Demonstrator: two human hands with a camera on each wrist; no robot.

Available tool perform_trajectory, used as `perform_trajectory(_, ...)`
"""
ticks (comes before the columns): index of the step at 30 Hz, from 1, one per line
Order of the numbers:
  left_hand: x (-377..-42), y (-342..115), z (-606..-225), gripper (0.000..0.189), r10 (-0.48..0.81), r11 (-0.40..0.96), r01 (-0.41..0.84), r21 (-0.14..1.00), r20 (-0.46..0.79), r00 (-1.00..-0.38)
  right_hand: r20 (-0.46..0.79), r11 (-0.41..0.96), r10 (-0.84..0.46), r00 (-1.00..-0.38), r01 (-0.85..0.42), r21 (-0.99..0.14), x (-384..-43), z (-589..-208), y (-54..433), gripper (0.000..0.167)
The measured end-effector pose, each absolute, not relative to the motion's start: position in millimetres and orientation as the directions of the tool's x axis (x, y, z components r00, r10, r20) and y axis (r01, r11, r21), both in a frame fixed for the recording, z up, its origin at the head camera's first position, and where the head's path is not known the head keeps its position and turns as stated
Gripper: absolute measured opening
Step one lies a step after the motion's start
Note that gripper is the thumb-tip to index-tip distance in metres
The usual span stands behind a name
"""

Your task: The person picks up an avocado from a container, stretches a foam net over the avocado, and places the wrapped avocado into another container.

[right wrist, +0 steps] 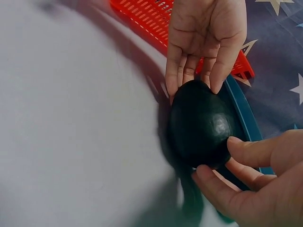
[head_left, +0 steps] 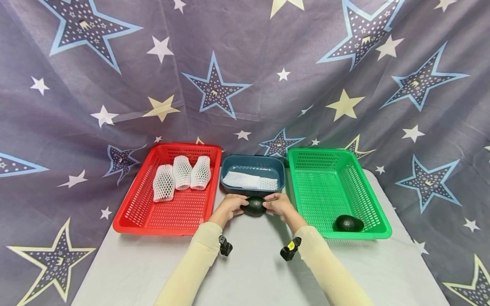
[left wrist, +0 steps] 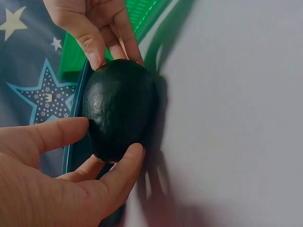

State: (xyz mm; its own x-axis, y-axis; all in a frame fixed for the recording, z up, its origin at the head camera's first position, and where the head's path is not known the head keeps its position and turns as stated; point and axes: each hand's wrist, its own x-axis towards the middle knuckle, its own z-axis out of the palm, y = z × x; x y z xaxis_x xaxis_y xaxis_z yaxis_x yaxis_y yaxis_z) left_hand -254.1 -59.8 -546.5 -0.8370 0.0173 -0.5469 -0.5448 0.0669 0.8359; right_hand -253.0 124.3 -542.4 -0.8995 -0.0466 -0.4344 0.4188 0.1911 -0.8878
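Note:
A dark green avocado [head_left: 254, 206] is held between both hands, just in front of the blue tray [head_left: 252, 160]. My left hand [head_left: 230, 208] pinches one end of it with thumb and fingertips. On the opposite end, the fingertips of my right hand [head_left: 281, 205] grip it too. Both wrist views show the avocado [left wrist: 120, 109] bare, its skin smooth and shiny, with fingertips at its two ends. Inside the tray lie flattened white foam nets [head_left: 249, 180]. A second avocado [head_left: 348, 223] rests in the near right corner of the green basket [head_left: 377, 208].
To the left stands a red basket [head_left: 174, 219] holding several white foam-netted pieces [head_left: 182, 173]. The green basket flanks the tray on the right. All stand on a pale table [head_left: 264, 276], with a star-patterned grey curtain [head_left: 252, 114] hanging behind.

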Motion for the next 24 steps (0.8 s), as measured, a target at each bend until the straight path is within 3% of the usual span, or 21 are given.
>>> perform_trajectory(17, -252.5, -60.2, -545.8, 0.035, 0.014, 0.060, -0.541, 0.839, -0.542, -0.840, -0.427, 0.239, -0.039, -0.903, 0.406, -0.882, -252.9, -535.0, 123.9, 0.024)
perform_trajectory(24, -252.7, -58.5, -548.3, 0.037, 0.013, 0.052, -0.536, 0.843, -0.537, -0.844, -0.272, 0.376, -0.044, -0.961, 0.237, -0.896, -260.2, -516.1, 124.2, 0.018)
